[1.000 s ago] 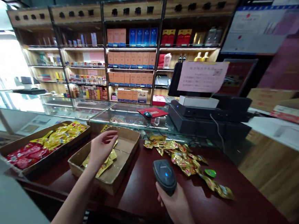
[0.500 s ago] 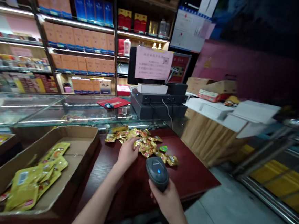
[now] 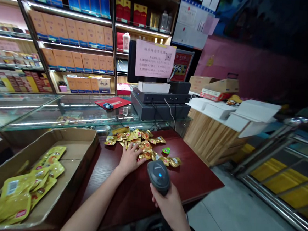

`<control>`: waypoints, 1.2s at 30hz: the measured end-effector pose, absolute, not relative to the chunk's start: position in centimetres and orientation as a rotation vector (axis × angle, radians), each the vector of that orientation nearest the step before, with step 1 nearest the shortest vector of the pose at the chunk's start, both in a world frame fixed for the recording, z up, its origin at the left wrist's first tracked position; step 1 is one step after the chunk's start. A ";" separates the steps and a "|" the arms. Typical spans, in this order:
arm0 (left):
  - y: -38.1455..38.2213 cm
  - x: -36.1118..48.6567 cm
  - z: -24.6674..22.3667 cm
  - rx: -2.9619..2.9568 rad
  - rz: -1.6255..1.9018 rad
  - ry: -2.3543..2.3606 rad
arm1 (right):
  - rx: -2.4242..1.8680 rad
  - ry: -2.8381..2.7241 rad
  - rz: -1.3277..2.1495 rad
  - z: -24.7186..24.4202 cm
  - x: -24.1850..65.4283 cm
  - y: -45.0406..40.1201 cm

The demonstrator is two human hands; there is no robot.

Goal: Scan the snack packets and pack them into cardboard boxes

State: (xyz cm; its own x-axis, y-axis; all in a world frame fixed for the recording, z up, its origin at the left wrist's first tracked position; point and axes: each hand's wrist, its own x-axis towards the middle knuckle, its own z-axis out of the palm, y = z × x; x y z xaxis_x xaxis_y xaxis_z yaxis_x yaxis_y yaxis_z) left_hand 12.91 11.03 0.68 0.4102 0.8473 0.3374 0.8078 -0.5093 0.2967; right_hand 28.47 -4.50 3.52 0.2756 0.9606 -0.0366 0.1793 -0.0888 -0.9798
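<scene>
My left hand (image 3: 129, 159) rests with spread fingers on the near side of a pile of small gold packets (image 3: 143, 146) on the dark red tabletop (image 3: 189, 175). Nothing is visibly gripped in it. My right hand (image 3: 169, 202) is wrapped round the handle of a grey barcode scanner (image 3: 158, 176), whose blue light is lit. The scanner's head points toward the packets. A small green packet (image 3: 166, 150) lies right of the pile, and a few gold packets (image 3: 175, 162) lie just beyond the scanner.
An open cardboard box (image 3: 72, 173) with larger yellow packets (image 3: 15, 197) stands at the left. Behind the table are a glass counter (image 3: 71, 112), a cash drawer (image 3: 157, 108) and a monitor with a pink sheet (image 3: 154, 60). A metal railing (image 3: 268, 156) is at the right.
The fingers of my left hand have spread out over the near packets, and the hand sits slightly lower. My right hand still holds the scanner. The whole view has shifted slightly.
</scene>
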 end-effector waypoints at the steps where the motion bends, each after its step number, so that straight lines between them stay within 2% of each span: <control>1: 10.4 11.7 0.7 2.558 0.690 1.517 | -1.496 -1.112 0.968 3.4 27.9 -4.4; 6: 7.3 5.9 0.4 2.483 0.714 1.468 | -1.412 -1.211 1.043 3.2 24.6 -4.1; 8: 6.6 4.2 0.1 2.400 0.831 1.456 | -1.389 -1.260 1.049 3.6 23.4 -4.1; 11: 6.4 2.6 -0.5 2.224 1.139 1.684 | -1.378 -1.308 1.042 4.2 22.1 -4.2; 13: 6.3 2.1 -0.6 2.135 1.215 1.907 | -1.377 -1.331 1.047 4.5 21.5 -4.3; 21: 4.3 2.9 1.9 2.038 0.884 2.188 | -1.363 -1.334 1.041 4.2 21.1 -4.8; 25: 4.5 1.6 1.3 1.835 0.818 1.889 | -1.381 -1.312 1.051 4.2 21.4 -4.9; 36: 5.8 2.1 1.1 1.355 1.309 1.244 | -1.365 -1.369 1.047 5.3 20.4 -5.9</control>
